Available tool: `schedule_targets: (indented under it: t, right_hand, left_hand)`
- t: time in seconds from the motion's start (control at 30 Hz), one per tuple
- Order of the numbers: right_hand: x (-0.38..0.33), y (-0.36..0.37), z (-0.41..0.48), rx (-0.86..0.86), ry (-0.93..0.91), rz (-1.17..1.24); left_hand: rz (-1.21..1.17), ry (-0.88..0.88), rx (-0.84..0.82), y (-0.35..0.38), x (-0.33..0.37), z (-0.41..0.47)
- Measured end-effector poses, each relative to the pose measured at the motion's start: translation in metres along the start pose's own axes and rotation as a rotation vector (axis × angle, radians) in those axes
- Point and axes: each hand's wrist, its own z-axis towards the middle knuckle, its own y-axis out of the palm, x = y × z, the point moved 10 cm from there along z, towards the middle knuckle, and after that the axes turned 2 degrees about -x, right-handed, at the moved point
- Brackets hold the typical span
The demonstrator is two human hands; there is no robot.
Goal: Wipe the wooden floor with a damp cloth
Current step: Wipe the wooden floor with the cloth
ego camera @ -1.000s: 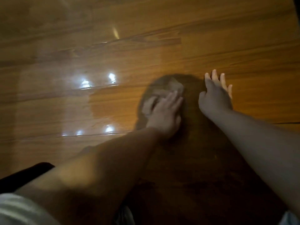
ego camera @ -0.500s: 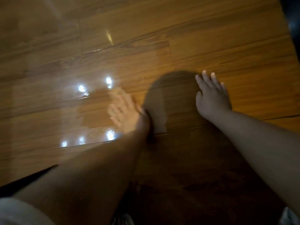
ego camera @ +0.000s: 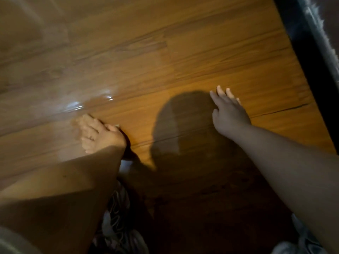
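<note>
"Wood this glossy shows every missed strip, so work your floor (ego camera: 201,61) along the boards, each pass lapping the one beside it."

"And watch the sheen (ego camera: 77,105) by your left hand (ego camera: 99,134). Where it shines you have likely covered. The duller boards towards the dark edge (ego camera: 311,61) on your right look to need a pass."

"Lean your weight through the palm, not the fingertips, or the cloth will skid and streak."

"About that cloth: you should have it under that left hand, low on the boards. But the hand is blurred, and I can't make the cloth out, nor say whether your fingers are curled round it or lying flat."

"Your right hand (ego camera: 229,114) is plain enough. It's spread wide, fingers straight, palm down on the floor as far as I can tell, holding nothing. It's a prop beside your head's shadow (ego camera: 183,116)."

"Good prop, but mind it: if those boards are damp, a braced palm can slip. Shift it onto dry wood before you reach further left."
</note>
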Motion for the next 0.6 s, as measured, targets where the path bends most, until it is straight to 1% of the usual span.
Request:
schedule_targets:
  t: [0.03,0.07,0.1,0.13,0.17,0.23,0.27,0.3,0.33,0.37,0.4,0.47,0.5,0.53,0.57,0.6]
  right_hand:
    - [0.002,0.0,0.0,0.001,-0.01,0.001]
    - [0.002,0.0,0.001,0.004,-0.018,0.008]
    - [0.003,-0.001,0.001,0.026,-0.017,0.017]
    - [0.005,-0.006,0.001,0.068,0.003,0.024]
    - [0.007,-0.011,0.0,0.123,0.037,0.035]
    - [0.016,-0.021,-0.006,0.24,0.138,0.08]
    - [0.02,-0.025,-0.009,0.282,0.19,0.114]
    - [0.024,-0.029,-0.012,0.32,0.234,0.135]
    - [0.024,-0.033,-0.013,0.354,0.25,0.144]
    - [0.019,-0.035,-0.013,0.376,0.23,0.152]
    - [0.007,-0.036,-0.011,0.376,0.17,0.163]
    - [-0.028,-0.023,-0.007,0.291,0.018,0.183]
    - [-0.043,-0.016,-0.002,0.233,-0.024,0.181]
    - [-0.058,-0.004,-0.003,0.179,-0.049,0.161]
    - [-0.069,0.004,-0.004,0.148,-0.06,0.137]
    - [-0.075,0.004,0.002,0.15,-0.078,0.131]
  left_hand:
    - [-0.022,-0.081,0.049,0.003,0.002,-0.012]
    - [-0.06,-0.106,0.117,0.0,0.014,-0.03]
    - [-0.119,-0.082,0.138,0.003,0.031,-0.048]
    - [-0.18,0.0,0.11,0.013,0.054,-0.063]
    - [-0.206,0.135,0.014,0.027,0.081,-0.077]
    - [-0.213,0.462,-0.274,0.059,0.14,-0.109]
    - [-0.206,0.58,-0.387,0.068,0.166,-0.118]
    - [-0.235,0.646,-0.488,0.069,0.191,-0.123]
    - [-0.298,0.667,-0.586,0.069,0.216,-0.124]
    - [-0.334,0.657,-0.639,0.067,0.234,-0.122]
    - [-0.358,0.654,-0.659,0.059,0.249,-0.118]
    - [-0.442,0.62,-0.532,0.037,0.256,-0.085]
    - [-0.44,0.618,-0.457,0.021,0.257,-0.07]
    - [-0.373,0.653,-0.4,0.013,0.251,-0.054]
    - [-0.165,0.739,-0.379,0.011,0.245,-0.043]
    - [0.107,0.806,-0.402,0.021,0.249,-0.034]
